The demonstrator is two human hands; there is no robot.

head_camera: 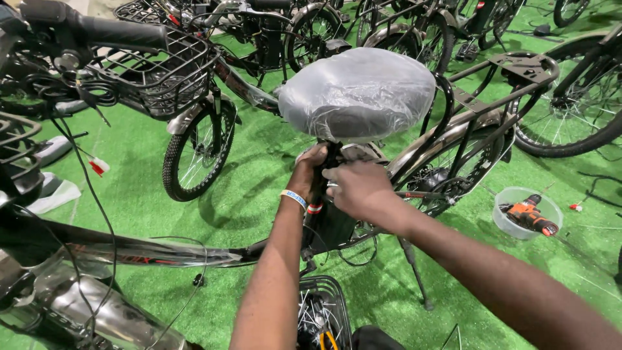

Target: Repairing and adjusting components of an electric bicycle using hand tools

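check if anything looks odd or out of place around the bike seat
Nothing looks damaged. The seat is wrapped in clear plastic, and both hands, left and right, grip the post beneath it. A drill lies in a clear tub on the green floor, and loose cables trail nearby.

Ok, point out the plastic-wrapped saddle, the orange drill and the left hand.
plastic-wrapped saddle (pixel 356 94), head view, middle of its top.
orange drill (pixel 528 215), head view, on its body, inside the clear tub.
left hand (pixel 310 167), head view, back of the hand at the seat post.
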